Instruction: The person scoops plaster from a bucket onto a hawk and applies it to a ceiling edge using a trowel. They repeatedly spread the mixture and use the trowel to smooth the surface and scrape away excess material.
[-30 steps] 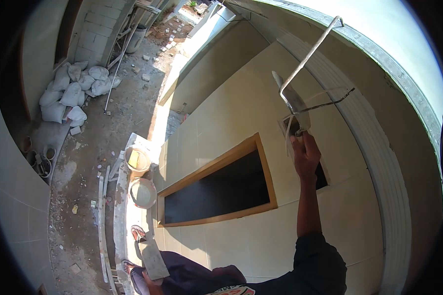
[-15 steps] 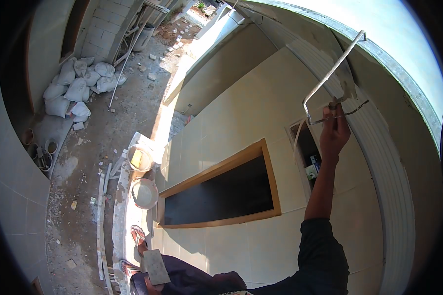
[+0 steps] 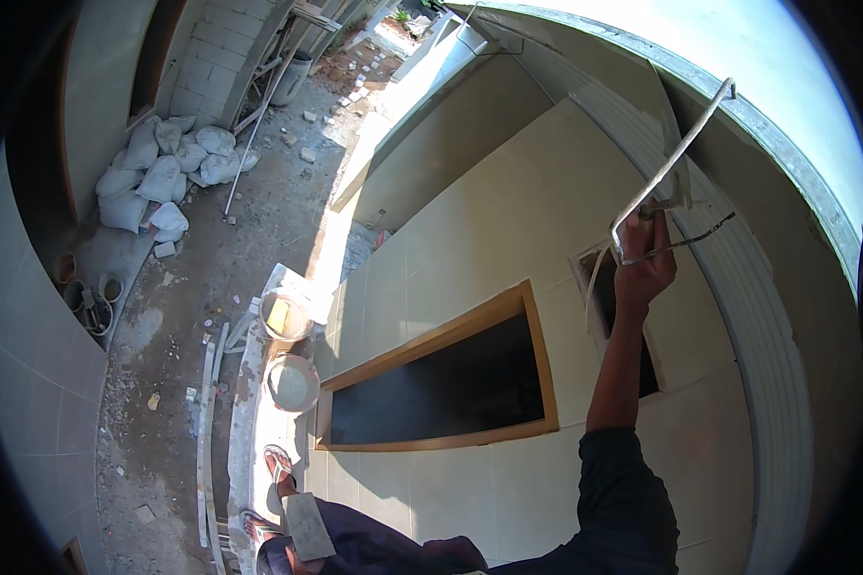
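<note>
My right hand (image 3: 645,261) is raised to the upper wall, fingers closed around a small tool, apparently a putty knife (image 3: 679,190). Its grip is mostly hidden, and its pale blade lies near the grooved white trim. Beside the fingers is a bent metal rod (image 3: 666,168); a thinner dark rod (image 3: 705,233) crosses by the hand. Low in the view, a flat grey rectangular board (image 3: 309,527) is held at my thigh by my left hand (image 3: 304,565), whose fingers are largely hidden under it.
My sandalled feet stand on a narrow, splashed plank (image 3: 243,450). On it are a bucket with a yellow sponge (image 3: 278,316) and a bucket of grey mix (image 3: 292,385). A wood-framed opening (image 3: 549,383) is in the tiled wall. White sacks (image 3: 139,182) are piled below.
My right hand has shifted left along the wall, closer to the bend of the metal rod. The whole view has tilted slightly. My left hand still holds the board at my thigh.
</note>
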A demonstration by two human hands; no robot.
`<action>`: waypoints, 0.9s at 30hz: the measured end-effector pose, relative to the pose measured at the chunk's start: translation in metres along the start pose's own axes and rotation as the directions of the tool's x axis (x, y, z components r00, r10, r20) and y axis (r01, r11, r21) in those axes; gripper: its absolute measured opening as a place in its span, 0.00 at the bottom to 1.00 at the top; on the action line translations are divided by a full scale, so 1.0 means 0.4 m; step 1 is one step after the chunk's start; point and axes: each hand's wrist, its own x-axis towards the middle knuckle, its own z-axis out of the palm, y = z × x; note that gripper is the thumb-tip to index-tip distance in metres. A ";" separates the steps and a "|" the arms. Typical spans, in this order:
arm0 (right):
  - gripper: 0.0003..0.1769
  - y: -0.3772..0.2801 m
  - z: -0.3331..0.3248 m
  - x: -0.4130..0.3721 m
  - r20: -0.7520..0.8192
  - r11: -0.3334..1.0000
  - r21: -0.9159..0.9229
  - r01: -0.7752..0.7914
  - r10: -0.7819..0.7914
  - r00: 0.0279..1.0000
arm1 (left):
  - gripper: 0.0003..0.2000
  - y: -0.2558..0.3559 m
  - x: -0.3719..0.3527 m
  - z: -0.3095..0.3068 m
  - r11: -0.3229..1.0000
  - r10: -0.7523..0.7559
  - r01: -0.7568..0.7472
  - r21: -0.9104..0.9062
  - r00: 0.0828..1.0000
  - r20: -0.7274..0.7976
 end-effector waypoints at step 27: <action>0.17 0.109 0.037 0.052 0.160 0.981 -0.188 0.057 -0.027 0.987 | 0.21 0.066 0.004 -0.004 0.997 0.073 -0.073 0.011 0.997 -0.037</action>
